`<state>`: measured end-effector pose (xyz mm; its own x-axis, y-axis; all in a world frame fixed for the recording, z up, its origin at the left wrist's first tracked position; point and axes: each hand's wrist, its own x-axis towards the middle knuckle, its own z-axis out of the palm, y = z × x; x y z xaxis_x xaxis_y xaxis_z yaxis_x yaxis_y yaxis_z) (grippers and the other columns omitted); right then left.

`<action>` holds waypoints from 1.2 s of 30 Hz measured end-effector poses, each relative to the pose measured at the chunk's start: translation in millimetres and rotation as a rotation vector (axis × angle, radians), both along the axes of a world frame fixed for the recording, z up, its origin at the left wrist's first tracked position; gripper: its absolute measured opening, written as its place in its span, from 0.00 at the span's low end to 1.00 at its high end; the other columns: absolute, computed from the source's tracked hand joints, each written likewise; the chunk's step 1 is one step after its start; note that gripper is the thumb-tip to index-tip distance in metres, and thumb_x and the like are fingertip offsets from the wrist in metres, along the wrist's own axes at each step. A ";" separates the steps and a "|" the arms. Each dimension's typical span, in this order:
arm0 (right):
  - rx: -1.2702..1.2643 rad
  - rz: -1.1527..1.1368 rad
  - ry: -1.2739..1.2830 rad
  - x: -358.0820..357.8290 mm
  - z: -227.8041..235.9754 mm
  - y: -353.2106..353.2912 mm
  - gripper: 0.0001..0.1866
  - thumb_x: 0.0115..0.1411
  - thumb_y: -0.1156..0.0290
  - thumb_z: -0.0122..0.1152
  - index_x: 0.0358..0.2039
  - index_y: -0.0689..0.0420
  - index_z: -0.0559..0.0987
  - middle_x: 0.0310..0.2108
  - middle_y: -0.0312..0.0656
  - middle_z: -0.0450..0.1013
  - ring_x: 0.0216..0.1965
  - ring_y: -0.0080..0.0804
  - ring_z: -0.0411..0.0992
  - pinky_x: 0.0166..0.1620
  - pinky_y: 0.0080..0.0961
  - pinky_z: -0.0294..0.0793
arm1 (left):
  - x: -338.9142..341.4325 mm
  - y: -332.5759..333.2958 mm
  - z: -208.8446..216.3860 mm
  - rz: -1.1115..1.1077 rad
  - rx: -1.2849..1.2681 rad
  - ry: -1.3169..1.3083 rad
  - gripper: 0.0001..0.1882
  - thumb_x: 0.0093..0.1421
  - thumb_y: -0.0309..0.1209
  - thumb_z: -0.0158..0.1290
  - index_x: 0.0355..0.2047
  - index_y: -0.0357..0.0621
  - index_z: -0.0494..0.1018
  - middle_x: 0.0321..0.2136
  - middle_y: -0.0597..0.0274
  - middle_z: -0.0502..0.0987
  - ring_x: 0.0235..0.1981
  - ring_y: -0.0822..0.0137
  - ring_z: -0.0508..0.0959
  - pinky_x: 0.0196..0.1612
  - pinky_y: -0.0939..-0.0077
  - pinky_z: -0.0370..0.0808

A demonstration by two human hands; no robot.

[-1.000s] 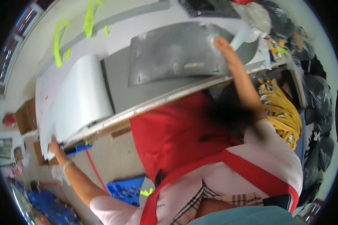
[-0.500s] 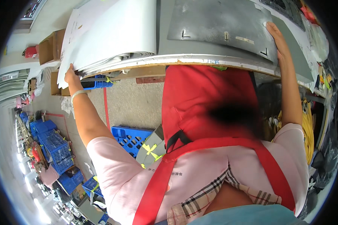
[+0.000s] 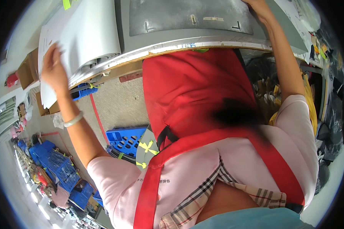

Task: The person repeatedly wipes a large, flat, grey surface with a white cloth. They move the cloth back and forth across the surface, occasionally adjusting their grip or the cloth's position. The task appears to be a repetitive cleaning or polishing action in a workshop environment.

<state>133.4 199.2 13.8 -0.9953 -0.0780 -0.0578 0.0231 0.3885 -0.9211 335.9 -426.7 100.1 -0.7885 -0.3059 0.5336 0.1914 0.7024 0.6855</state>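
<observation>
A stack of large white sheets, curled over at the near edge, lies on the left of the worktable. My left hand is over the stack's left side, its fingers a little bent and apart, slightly blurred, with nothing seen in them. On a dark grey sheet to the right lies a worn grey template plate with small slots and corner marks. My right hand rests at the plate's far right corner, fingers stretched out; the top of the picture cuts off part of them.
The table's pale front edge runs close in front of my red apron. Below on the left are a blue plastic crate and grey pieces tied with yellow-green ribbon. Cardboard boxes stand beyond the table's left end.
My left hand has lifted from the white stack's near left corner and moved farther over it. My right hand has moved farther away along the plate's right edge. The view has shifted.
</observation>
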 end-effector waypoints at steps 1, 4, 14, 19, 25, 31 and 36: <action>0.001 0.010 0.023 -2.5 0.1 -4.8 0.05 0.61 0.69 0.68 0.33 0.56 0.82 0.28 0.31 0.74 0.32 0.20 0.67 0.36 0.22 0.67 | 6.3 58.6 10.7 -0.022 -0.220 -0.055 0.12 0.65 0.27 0.59 0.49 0.43 0.82 0.39 0.58 0.85 0.37 0.70 0.83 0.44 0.73 0.79; 0.032 0.018 0.090 -7.9 3.1 -12.4 0.06 0.60 0.69 0.69 0.32 0.57 0.82 0.27 0.31 0.73 0.30 0.20 0.66 0.34 0.22 0.65 | 5.2 169.8 -0.6 -0.499 -0.343 -0.133 0.07 0.64 0.27 0.59 0.41 0.40 0.81 0.35 0.55 0.81 0.32 0.56 0.81 0.37 0.71 0.79; 0.142 0.053 0.070 -22.7 11.8 -24.9 0.08 0.60 0.67 0.70 0.30 0.57 0.82 0.24 0.31 0.72 0.27 0.20 0.66 0.30 0.23 0.64 | -13.2 197.9 -45.9 -0.447 -0.486 -0.397 0.17 0.59 0.36 0.66 0.43 0.36 0.81 0.34 0.49 0.81 0.38 0.51 0.81 0.43 0.61 0.78; 0.138 0.069 0.072 -9.7 15.0 -23.9 0.07 0.60 0.68 0.70 0.29 0.56 0.82 0.24 0.31 0.72 0.27 0.20 0.66 0.31 0.22 0.64 | -2.8 197.1 -48.7 -0.464 -0.393 -0.404 0.17 0.57 0.34 0.67 0.42 0.36 0.81 0.34 0.50 0.81 0.35 0.53 0.81 0.41 0.63 0.78; 0.150 0.120 0.056 -15.3 10.5 -13.2 0.08 0.60 0.68 0.70 0.28 0.54 0.80 0.24 0.30 0.72 0.27 0.20 0.65 0.32 0.22 0.64 | 1.4 202.8 -50.2 -0.469 -0.299 -0.462 0.14 0.58 0.31 0.66 0.41 0.36 0.80 0.34 0.53 0.80 0.34 0.56 0.82 0.40 0.65 0.78; 0.134 0.128 0.031 -1.8 18.8 -18.1 0.07 0.61 0.68 0.69 0.29 0.55 0.80 0.25 0.30 0.71 0.27 0.20 0.65 0.31 0.22 0.63 | 5.7 205.9 -51.8 -0.448 -0.295 -0.425 0.11 0.58 0.29 0.65 0.38 0.37 0.80 0.33 0.55 0.80 0.32 0.58 0.82 0.39 0.67 0.78; 0.098 0.139 0.050 1.6 18.1 -18.4 0.07 0.61 0.68 0.69 0.30 0.55 0.80 0.26 0.30 0.71 0.28 0.20 0.65 0.32 0.21 0.63 | 5.9 204.2 -53.1 -0.447 -0.327 -0.427 0.10 0.59 0.28 0.66 0.38 0.36 0.80 0.34 0.58 0.81 0.32 0.66 0.82 0.38 0.73 0.78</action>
